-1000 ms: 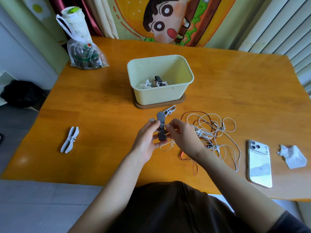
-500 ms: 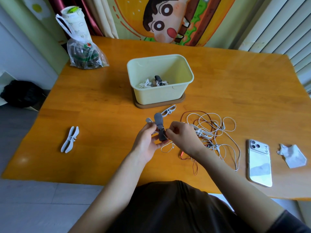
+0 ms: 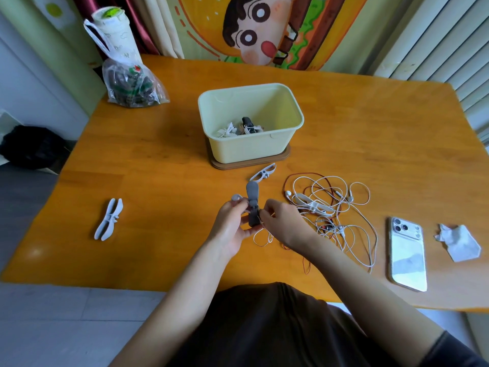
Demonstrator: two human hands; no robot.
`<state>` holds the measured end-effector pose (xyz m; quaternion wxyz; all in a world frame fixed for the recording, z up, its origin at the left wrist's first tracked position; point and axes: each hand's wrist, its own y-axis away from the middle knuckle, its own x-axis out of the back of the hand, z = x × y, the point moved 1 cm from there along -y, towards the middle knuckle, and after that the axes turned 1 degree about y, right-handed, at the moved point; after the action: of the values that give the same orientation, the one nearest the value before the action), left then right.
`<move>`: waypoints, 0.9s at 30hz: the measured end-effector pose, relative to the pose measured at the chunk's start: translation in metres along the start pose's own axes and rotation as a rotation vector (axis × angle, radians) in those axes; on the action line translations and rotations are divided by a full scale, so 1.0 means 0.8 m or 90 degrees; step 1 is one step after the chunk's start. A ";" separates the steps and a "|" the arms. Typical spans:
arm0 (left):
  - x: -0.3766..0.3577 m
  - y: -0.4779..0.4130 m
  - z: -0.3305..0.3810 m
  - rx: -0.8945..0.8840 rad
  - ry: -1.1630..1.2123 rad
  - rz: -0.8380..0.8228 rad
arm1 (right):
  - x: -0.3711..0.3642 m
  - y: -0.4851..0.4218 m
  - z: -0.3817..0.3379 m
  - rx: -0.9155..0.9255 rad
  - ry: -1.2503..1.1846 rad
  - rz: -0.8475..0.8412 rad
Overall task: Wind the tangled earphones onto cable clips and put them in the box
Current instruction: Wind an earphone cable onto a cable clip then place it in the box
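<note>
Centre frame, just over the tabletop (image 3: 164, 165): the left hand (image 3: 231, 225) has its grip curled round the lower half of the upright dark grey cable clip (image 3: 252, 193), and the right hand (image 3: 284, 225) has its grip pinched on the thin white earphone cable (image 3: 262, 239) at the clip's waist. That wire looks feather-light, limp and springy, so I'd pinch close to the clip and keep tension, while the stiff clip takes a firm hold. The tangle (image 3: 333, 205) lies right of the hands, the cream box (image 3: 248, 151) beyond, upper centre.

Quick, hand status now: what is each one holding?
Left hand: closed, gripping the dark grey cable clip.
Right hand: closed, pinching the white earphone cable at the clip.
</note>
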<state>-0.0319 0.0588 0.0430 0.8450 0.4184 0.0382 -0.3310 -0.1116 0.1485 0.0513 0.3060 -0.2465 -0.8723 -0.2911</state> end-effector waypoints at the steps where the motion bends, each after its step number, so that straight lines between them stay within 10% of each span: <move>1: 0.000 0.000 0.002 0.001 0.002 -0.004 | -0.001 0.001 0.001 -0.005 0.002 -0.011; 15: 0.006 -0.006 0.009 -0.006 0.057 -0.072 | 0.000 0.005 0.000 -0.017 -0.122 0.037; 27: 0.013 -0.005 0.010 0.005 0.079 -0.114 | 0.007 0.005 0.008 0.206 0.023 0.187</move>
<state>-0.0279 0.0453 0.0418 0.8063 0.4363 0.1265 -0.3789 -0.1156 0.1570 0.0528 0.3961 -0.3131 -0.8569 -0.1038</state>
